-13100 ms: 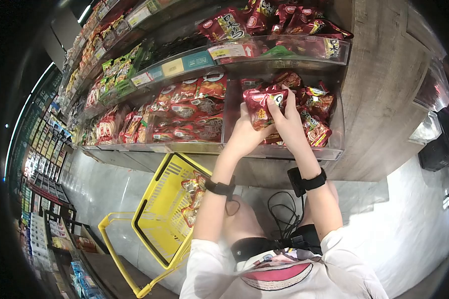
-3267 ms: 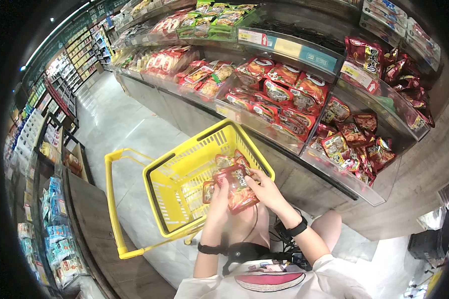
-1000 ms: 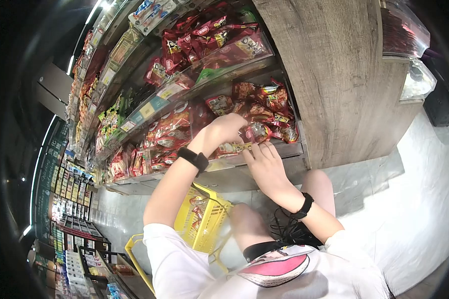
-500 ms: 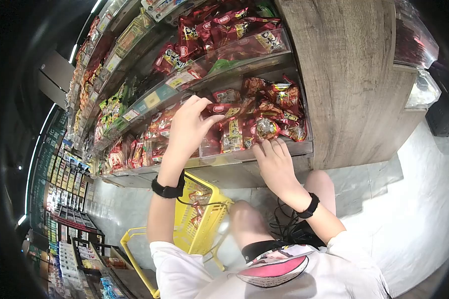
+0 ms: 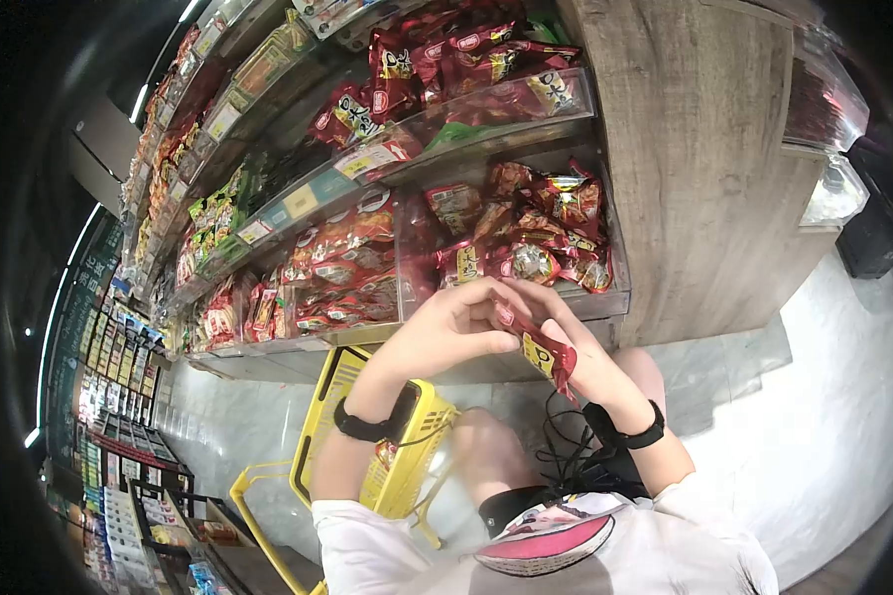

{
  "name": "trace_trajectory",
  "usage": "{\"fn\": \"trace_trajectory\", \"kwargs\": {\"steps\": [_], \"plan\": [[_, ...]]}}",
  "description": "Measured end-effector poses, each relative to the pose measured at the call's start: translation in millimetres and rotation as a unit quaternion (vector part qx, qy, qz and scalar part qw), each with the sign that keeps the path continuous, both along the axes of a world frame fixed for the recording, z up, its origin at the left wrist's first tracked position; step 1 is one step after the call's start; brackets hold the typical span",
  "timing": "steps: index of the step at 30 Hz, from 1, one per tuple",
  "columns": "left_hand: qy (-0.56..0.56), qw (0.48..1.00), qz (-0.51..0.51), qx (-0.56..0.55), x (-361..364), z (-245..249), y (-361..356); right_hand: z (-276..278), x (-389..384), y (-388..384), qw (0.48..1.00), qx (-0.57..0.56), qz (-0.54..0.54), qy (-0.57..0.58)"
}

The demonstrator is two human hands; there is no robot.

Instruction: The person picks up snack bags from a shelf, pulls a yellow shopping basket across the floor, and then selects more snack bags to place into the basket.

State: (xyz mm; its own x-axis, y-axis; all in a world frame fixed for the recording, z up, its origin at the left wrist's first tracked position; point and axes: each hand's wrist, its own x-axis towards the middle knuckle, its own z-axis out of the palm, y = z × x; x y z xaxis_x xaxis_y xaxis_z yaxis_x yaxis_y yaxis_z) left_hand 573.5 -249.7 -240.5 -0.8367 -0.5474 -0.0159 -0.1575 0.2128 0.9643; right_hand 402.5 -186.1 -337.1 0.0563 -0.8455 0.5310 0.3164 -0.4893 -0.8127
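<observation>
A small red snack packet (image 5: 538,349) with a yellow label is held in front of the lowest shelf, between my two hands. My left hand (image 5: 456,327) pinches it from the left, thumb against its near side. From the right, my right hand (image 5: 583,359) curls around the packet, its fingertips partly hidden behind the left fingers. Just beyond them, a clear-walled bin holds several similar red packets (image 5: 566,203), one with a round clear window (image 5: 529,264). Below my left wrist stands a yellow shopping basket (image 5: 407,446) with packets in it.
The upper shelf (image 5: 506,109) carries more red packets behind a clear front edge with price tags. A wooden panel (image 5: 675,178) borders the shelves on the right. My knees are close to the bin, and dark cables (image 5: 561,446) hang between them.
My left hand has drawn the red packet out of the bin, down and to the right. My right hand has left the bin's front edge and met it. The view has shifted slightly.
</observation>
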Motion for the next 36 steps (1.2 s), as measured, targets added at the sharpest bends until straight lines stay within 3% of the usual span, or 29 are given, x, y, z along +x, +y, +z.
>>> {"fn": "trace_trajectory", "kwargs": {"steps": [2, 4, 7, 10, 14, 15, 19, 22, 28, 31, 36], "plan": [[0.030, 0.996, 0.049, 0.073, -13, -3, 6, -11, 10, 2, 0.980, 0.055, 0.098, -0.162], [0.011, 0.998, 0.057, -0.029, -25, -3, 6, -7, -1, 11, 0.993, 0.101, -0.006, -0.068], [-0.043, 0.971, 0.094, -0.216, -35, -7, -6, -2, -5, 8, 0.983, 0.128, -0.067, -0.112], [-0.107, 0.939, 0.072, -0.318, -41, -4, -31, -4, -8, 8, 0.952, 0.121, -0.238, -0.148], [-0.263, 0.911, 0.040, -0.316, -48, -24, -66, -7, -13, 18, 0.913, 0.088, -0.316, -0.241], [-0.288, 0.889, -0.017, -0.355, -51, -28, -73, -9, -15, 19, 0.909, 0.075, -0.328, -0.246], [-0.345, 0.867, -0.120, -0.339, -61, -61, -104, -15, -17, 21, 0.892, 0.043, -0.362, -0.266], [-0.348, 0.854, -0.143, -0.360, -76, -73, -116, -12, -17, 22, 0.887, 0.050, -0.373, -0.268], [-0.484, 0.789, -0.152, -0.346, -107, -63, -111, -20, -19, 24, 0.885, 0.049, -0.375, -0.271], [-0.484, 0.798, -0.111, -0.341, -108, -70, -113, -19, -20, 24, 0.885, 0.046, -0.377, -0.269], [-0.385, 0.828, -0.082, -0.399, -102, -76, -111, -21, -20, 24, 0.890, 0.050, -0.364, -0.271]]}}
